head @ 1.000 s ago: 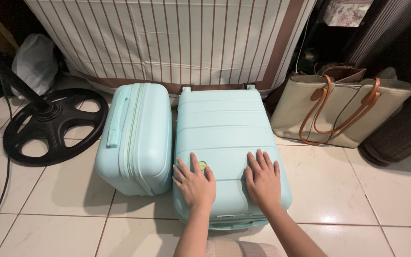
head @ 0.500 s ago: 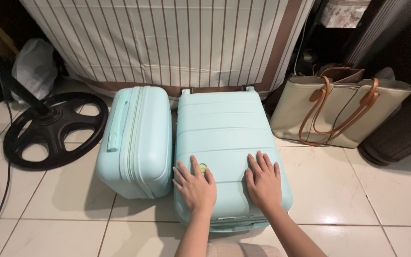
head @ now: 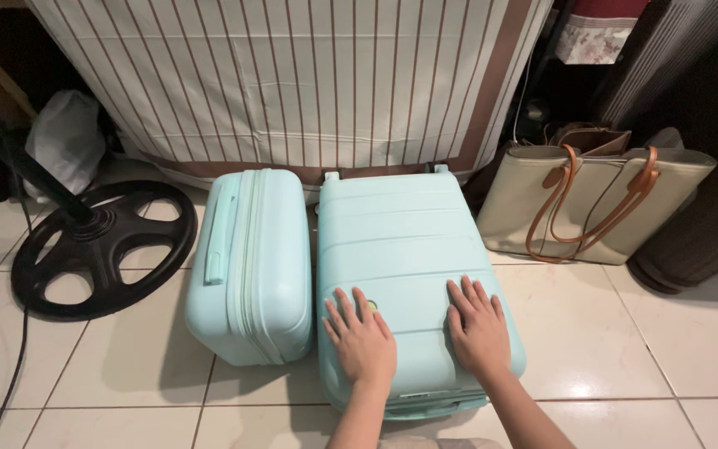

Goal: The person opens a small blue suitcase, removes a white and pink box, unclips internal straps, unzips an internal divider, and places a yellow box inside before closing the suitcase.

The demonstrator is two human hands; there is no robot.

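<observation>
Left hand: the left hand [head: 365, 339] lies palm-down and flat on the near end of the large pale-mint hard-shell suitcase [head: 409, 258], fingers spread and grasping nothing; its fingertips sit beside a small round green badge [head: 371, 305] set in the shell.

Right hand: the right hand [head: 479, 326] rests the same way toward the case's right edge — open, released, pressing or steadying rather than gripping.

Large suitcase: it lies flat on its back on the cream glossy floor tiles [head: 625, 349], ribbed face up, far end against the striped cover. Lying flat gives both palms a broad surface to bear on, which probably explains the splayed fingers.

Small suitcase: a smaller pale-mint hard-shell case [head: 251, 266] stands on its long edge just beside the big one, zip seam and side handle upward, the two all but touching.

Behind: a white fabric cover with thin brown stripes and a brown border [head: 292, 79] drapes over something bulky down to the floor.

Left of the cases: the black round spoked base of a stand [head: 105, 248] with its pole slanting away, and a white plastic bag [head: 64, 141] in the dark corner.

Right of the cases: a beige canvas tote bag with tan leather straps [head: 592, 204] leans against dark furniture — well apart from the hands.
</observation>
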